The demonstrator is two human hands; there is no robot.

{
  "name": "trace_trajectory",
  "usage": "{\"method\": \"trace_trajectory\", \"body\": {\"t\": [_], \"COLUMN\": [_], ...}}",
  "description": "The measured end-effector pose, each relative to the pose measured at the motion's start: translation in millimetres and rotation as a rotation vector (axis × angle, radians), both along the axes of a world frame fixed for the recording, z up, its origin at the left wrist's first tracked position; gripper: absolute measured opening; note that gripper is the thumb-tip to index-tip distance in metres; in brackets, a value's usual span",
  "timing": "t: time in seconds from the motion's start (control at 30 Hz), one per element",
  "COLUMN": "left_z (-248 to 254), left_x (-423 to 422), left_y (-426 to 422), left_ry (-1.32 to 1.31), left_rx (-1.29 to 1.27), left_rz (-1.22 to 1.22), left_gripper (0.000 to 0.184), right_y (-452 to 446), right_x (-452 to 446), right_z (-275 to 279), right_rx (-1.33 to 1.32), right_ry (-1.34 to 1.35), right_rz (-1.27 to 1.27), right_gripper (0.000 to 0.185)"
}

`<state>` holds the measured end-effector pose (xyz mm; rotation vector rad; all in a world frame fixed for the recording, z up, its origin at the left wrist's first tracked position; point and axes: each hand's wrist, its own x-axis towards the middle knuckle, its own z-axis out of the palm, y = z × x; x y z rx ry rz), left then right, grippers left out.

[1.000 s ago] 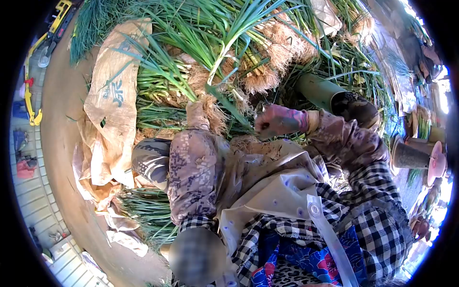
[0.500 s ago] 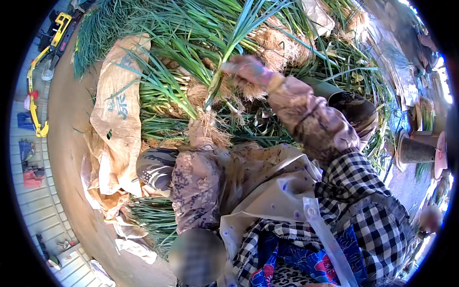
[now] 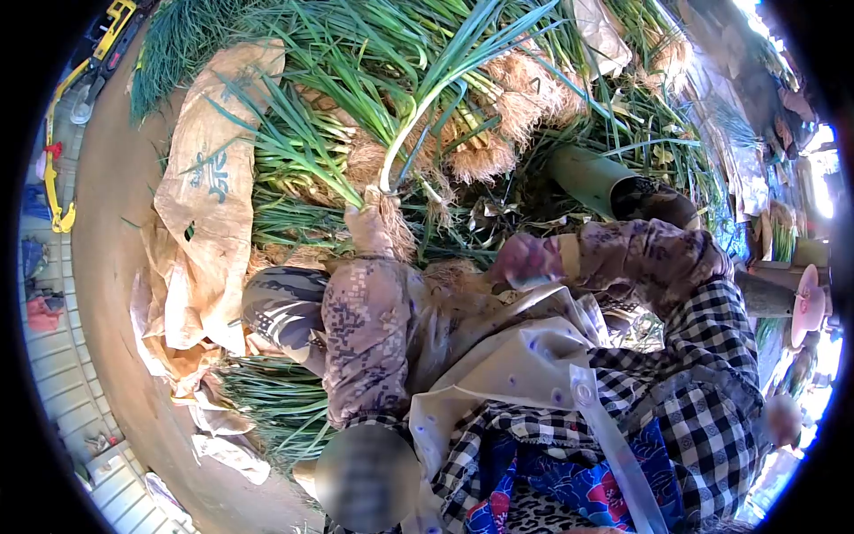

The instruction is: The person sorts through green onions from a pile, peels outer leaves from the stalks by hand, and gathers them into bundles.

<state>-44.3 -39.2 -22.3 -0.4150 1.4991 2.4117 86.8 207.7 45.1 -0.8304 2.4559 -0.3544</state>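
Note:
My left hand (image 3: pixel 368 230), partly covered by roots, is closed around the root end of green onions (image 3: pixel 407 133), whose long leaves spread up and to the right. My right hand (image 3: pixel 527 260), in a stained pinkish covering, is to the right, low in front of the apron (image 3: pixel 498 347). It is blurred, so its fingers and anything in them cannot be made out. Beyond both hands lies a pile of green onions with bushy tan roots (image 3: pixel 525 93).
A tan woven sack (image 3: pixel 209 169) lies on the left over the brown floor (image 3: pixel 107 196). More onion leaves (image 3: pixel 276 400) lie at lower left. My green boot (image 3: pixel 587 178) is beyond my right hand. A stool-like object with a pink disc (image 3: pixel 808 307) is at the right.
My right hand first reached up and left to the onion stalk, then came back down and right towards the apron. My left hand has kept its hold on the root end.

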Motion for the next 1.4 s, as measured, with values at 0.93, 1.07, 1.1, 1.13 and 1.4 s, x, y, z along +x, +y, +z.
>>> {"method": "trace_trajectory", "body": {"t": [0.93,1.07,1.1,1.13,1.4], "left_z": [35,-22,-22,-2,15], "left_x": [46,36,35,35,53], "left_y": [38,36,35,38,50], "left_ry": [0.005,0.034,0.028,0.020,0.100], "left_rx": [-0.394,-0.218,-0.280,-0.341,-0.334], "left_rz": [-0.362,-0.316,-0.329,-0.342,-0.277], "left_gripper": [0.019,0.022,0.023,0.025,0.026], "right_y": [-124,-91,-80,-64,-21], "right_x": [-19,-64,-88,-112,-190], "right_z": [55,80,70,66,5], "right_rx": [-1.101,-0.687,-0.407,-0.244,-0.284], "right_ry": [-0.144,-0.012,0.253,0.241,-0.184], "right_rz": [0.047,-0.329,-0.483,-0.617,-0.703], "right_gripper": [0.028,0.023,0.020,0.026,0.032]}}
